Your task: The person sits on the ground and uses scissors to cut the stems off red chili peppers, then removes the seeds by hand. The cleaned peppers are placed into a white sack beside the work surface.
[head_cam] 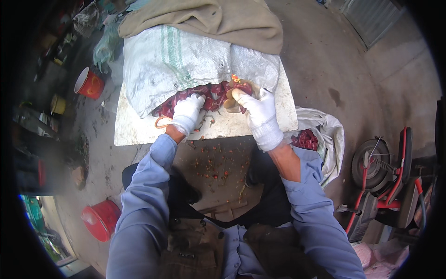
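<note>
A white woven sack (146, 66) with green stripes lies on a pale board (139, 134), its mouth towards me. Dried red chili peppers (214, 102) show at that mouth. My left hand (189, 108), in a white glove, rests on the peppers; its fingertips are partly hidden, so a grip cannot be made out. In my right hand (256, 103), also gloved, a dark red dried pepper (246, 88) is pinched between thumb and fingers. Yellow-orange seeds (236, 78) show at its upper end. An orange loop (161, 122) lies beside my left wrist.
A brown cloth (240, 24) covers the sack's far part. Stems and orange bits (216, 164) litter the floor between my legs. Another white sack (332, 139) holds red peppers at right, near a red-framed wheeled machine (390, 202). Red buckets (101, 221) stand on the left.
</note>
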`<control>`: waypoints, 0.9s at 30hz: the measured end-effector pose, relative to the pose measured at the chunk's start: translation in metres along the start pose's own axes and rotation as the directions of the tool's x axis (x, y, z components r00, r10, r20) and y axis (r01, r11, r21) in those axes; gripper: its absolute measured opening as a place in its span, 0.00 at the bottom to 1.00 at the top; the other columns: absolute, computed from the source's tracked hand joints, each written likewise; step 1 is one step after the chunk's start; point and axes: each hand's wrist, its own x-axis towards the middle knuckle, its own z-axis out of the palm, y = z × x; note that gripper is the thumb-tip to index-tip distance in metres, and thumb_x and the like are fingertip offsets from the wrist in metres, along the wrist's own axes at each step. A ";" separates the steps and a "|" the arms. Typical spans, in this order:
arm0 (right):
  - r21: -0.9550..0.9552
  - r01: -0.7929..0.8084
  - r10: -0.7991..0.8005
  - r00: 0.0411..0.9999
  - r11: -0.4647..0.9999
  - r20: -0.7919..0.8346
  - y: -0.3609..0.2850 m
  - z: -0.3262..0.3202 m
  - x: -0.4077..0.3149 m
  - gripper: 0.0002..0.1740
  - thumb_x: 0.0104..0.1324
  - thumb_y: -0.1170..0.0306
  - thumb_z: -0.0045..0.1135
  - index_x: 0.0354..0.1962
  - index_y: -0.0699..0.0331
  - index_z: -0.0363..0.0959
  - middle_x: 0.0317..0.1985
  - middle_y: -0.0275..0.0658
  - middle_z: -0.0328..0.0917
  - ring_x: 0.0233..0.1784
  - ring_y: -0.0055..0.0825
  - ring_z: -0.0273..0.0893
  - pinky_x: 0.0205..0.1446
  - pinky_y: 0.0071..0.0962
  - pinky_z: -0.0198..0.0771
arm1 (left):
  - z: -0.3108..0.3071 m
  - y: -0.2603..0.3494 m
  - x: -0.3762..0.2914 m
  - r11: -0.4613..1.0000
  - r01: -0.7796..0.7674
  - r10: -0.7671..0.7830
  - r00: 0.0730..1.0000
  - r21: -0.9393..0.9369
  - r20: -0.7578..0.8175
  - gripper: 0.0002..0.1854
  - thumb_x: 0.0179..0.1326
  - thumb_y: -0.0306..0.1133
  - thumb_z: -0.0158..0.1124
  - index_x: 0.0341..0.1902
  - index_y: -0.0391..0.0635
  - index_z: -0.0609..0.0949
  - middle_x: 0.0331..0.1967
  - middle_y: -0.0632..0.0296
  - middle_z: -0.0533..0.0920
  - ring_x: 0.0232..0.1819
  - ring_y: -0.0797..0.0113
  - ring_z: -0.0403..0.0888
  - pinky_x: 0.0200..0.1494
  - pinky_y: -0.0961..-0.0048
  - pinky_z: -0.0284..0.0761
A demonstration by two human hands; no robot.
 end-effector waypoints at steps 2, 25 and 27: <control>0.014 -0.003 0.004 1.000 1.000 -0.007 0.001 -0.002 0.002 0.12 0.69 0.76 0.58 0.49 0.73 0.75 0.36 0.41 0.84 0.33 0.28 0.86 0.34 0.25 0.84 | -0.005 -0.004 -0.004 0.998 -0.009 0.005 0.998 -0.056 -0.067 0.23 0.58 0.40 0.67 0.58 0.48 0.80 0.47 0.52 0.82 0.47 0.49 0.83 0.48 0.57 0.78; -0.900 0.341 -0.342 0.909 0.273 0.240 0.072 -0.048 0.210 0.19 0.64 0.67 0.60 0.50 0.70 0.79 0.43 0.53 0.84 0.44 0.42 0.84 0.51 0.33 0.75 | -0.040 -0.188 0.070 0.941 0.314 -0.338 0.828 -0.130 -0.447 0.58 0.53 0.62 0.72 0.79 0.43 0.55 0.70 0.28 0.63 0.72 0.35 0.63 0.71 0.58 0.64; -0.888 0.318 -0.304 0.927 0.332 0.219 0.074 -0.042 0.243 0.18 0.65 0.68 0.60 0.49 0.70 0.79 0.42 0.50 0.85 0.42 0.35 0.84 0.51 0.30 0.75 | -0.038 -0.203 0.095 0.942 0.333 -0.311 0.809 -0.047 -0.499 0.57 0.54 0.64 0.69 0.78 0.44 0.56 0.71 0.28 0.63 0.72 0.35 0.64 0.70 0.57 0.66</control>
